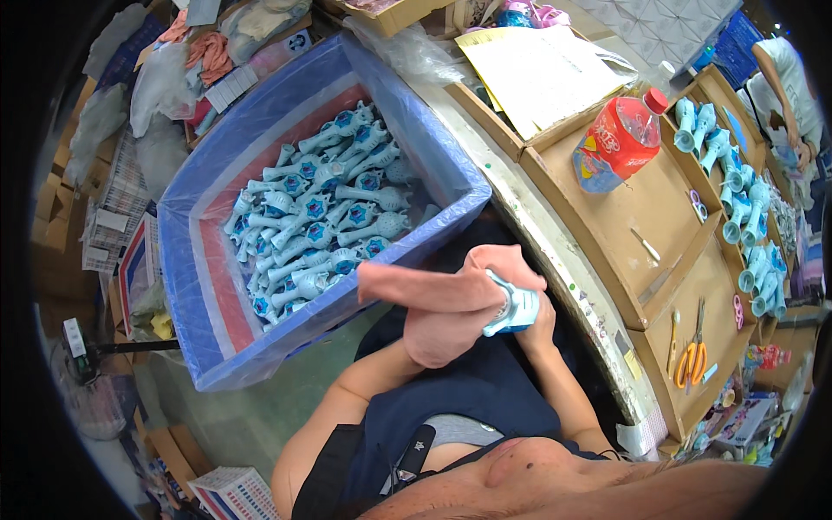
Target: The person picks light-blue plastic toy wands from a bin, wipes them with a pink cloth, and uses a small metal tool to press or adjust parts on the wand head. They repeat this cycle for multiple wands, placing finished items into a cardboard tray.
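Note:
A pink cloth (451,303) covers my left hand, whose fingers are hidden in its folds; one flap sticks out to the left. The cloth lies against a light-blue plastic toy piece (517,310), hiding part of it. My right hand (541,324) is closed round the right side of this piece, above my lap. To the left, a blue crate (186,286) lined with clear plastic holds a heap of similar light-blue toy pieces (325,204), many with a dark-blue star-shaped centre.
Along the right runs a workbench (555,251) with cardboard trays (598,217). On them are a red-labelled bottle (617,143), orange-handled scissors (691,364), paper sheets (537,69) and a row of light-blue pieces (741,204). Another person (789,95) is at the far right.

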Motion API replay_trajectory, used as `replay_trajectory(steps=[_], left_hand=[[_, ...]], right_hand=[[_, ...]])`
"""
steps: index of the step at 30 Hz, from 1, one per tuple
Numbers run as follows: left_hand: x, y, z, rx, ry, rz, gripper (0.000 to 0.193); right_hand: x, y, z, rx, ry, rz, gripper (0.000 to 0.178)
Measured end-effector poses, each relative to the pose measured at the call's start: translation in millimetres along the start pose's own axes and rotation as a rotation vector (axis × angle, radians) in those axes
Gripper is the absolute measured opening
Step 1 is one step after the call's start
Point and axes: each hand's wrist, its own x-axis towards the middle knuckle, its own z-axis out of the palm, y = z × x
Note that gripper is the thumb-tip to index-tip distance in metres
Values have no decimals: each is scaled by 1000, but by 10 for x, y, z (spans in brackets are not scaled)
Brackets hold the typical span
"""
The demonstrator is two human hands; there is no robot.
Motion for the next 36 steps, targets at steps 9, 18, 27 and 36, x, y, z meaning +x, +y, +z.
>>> replay_trajectory(steps=[9,18,27,36], left_hand=[[188,7,-338,-167,188,183,63],[43,-155,-23,-1221,189,-170,112],[-16,-733,-35,-248,88,-68,41],[-120,-496,-298,-759,-262,-529,32]], right_hand=[[-5,-308,-516,-52,-174,-77,40],[296,-713,-523,1462,-925,639,30],[229,-684,-156,690,-534,286,38],[660,-443,-481,1485,-59,484,88]])
